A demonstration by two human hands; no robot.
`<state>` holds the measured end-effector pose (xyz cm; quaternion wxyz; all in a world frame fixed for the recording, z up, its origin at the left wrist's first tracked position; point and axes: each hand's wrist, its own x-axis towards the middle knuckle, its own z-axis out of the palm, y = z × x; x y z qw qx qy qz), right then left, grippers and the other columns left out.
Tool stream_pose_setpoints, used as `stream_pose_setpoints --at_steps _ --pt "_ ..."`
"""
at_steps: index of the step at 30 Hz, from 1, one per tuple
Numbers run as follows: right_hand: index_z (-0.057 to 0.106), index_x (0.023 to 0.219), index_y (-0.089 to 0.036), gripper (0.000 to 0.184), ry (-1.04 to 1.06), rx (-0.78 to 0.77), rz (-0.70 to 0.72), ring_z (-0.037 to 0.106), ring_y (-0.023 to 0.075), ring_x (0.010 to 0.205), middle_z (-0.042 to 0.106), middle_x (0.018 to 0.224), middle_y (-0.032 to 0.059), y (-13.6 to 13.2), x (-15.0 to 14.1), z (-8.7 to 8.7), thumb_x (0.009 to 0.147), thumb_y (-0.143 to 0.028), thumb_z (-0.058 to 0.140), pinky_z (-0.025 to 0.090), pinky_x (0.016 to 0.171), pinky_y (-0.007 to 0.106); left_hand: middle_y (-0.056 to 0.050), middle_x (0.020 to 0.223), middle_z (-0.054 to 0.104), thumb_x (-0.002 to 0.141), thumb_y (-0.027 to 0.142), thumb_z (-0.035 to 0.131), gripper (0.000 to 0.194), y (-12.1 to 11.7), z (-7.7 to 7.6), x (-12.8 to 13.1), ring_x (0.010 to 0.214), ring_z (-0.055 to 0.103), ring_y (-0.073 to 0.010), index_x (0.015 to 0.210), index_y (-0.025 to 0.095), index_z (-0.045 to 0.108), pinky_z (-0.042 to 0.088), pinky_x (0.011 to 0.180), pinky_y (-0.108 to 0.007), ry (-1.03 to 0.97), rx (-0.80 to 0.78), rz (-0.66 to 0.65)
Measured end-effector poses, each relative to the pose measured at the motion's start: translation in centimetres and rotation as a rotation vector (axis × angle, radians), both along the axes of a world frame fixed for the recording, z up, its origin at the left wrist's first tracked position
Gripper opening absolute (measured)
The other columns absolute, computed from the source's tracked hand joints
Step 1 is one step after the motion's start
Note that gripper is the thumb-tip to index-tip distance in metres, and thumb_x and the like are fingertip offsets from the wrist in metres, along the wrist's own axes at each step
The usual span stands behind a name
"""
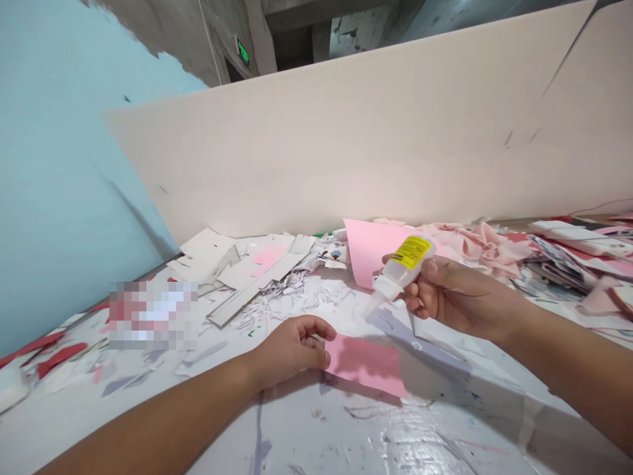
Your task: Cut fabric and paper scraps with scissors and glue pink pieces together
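Note:
Between the thumb and fingers of my left hand (295,348) is the left end of a small pink paper rectangle (368,367), held just over the table. My right hand (457,293) grips a clear plastic glue bottle (406,260) with a yellow label. The bottle is tilted, its nozzle pointing down and left, above the paper and apart from it. Behind the bottle stands a larger pink sheet (363,247), partly hidden by the bottle and my right hand.
White cardboard pieces (257,274) and shredded paper lie at the back left. Crumpled pink scraps (487,247) and a stack of papers (564,267) are at the back right. A pale partition (346,145) closes off the table's far side, beside a blue wall (64,165).

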<state>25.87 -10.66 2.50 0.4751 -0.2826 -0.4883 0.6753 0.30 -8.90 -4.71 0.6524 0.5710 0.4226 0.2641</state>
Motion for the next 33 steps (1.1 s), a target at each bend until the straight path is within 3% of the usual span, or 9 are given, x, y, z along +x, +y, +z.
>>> stream_pose_setpoints --at_steps 4,10,19,33 --pt "0.063 0.078 -0.019 0.028 -0.027 0.02 -0.037 0.052 0.0082 0.051 0.055 0.057 -0.002 0.5 0.2 -0.3 0.065 -0.044 0.068 0.042 0.046 0.018 0.006 0.056 0.044 0.061 0.011 0.065 0.03 0.0 -0.2 -0.2 0.051 0.043 -0.0056 0.089 0.018 0.058 0.042 0.055 -0.022 0.011 -0.001 -0.042" --pt "0.059 0.075 -0.021 0.026 -0.048 0.068 -0.107 0.049 0.0091 0.051 0.053 0.051 -0.0031 0.7 0.2 -0.8 0.068 -0.045 0.066 0.039 0.047 0.019 0.006 0.057 0.046 0.061 0.012 0.066 0.032 0.0 -0.3 -0.3 0.052 0.046 -0.0065 0.091 0.018 0.057 0.043 0.059 -0.024 -0.014 -0.019 -0.061" --pt "0.057 0.076 -0.02 0.029 -0.161 0.186 -0.107 0.047 0.0076 0.05 0.056 0.063 -0.0022 0.6 -0.1 -0.9 0.069 -0.047 0.064 0.037 0.047 0.02 0.005 0.058 0.049 0.06 0.015 0.067 0.032 0.3 -0.5 -0.3 0.055 0.052 -0.0092 0.09 0.018 0.057 0.044 0.061 -0.026 0.002 -0.015 -0.079" --pt "0.055 0.066 -0.02 0.034 -0.317 0.191 -0.191 0.042 0.0085 0.047 0.048 0.058 -0.0026 0.8 -0.6 -1.8 0.066 -0.053 0.063 0.035 0.043 0.021 0.005 0.058 0.047 0.061 0.015 0.066 0.032 0.4 -0.6 -0.4 0.054 0.048 -0.0082 0.091 0.018 0.057 0.044 0.061 -0.025 0.04 0.013 -0.109"
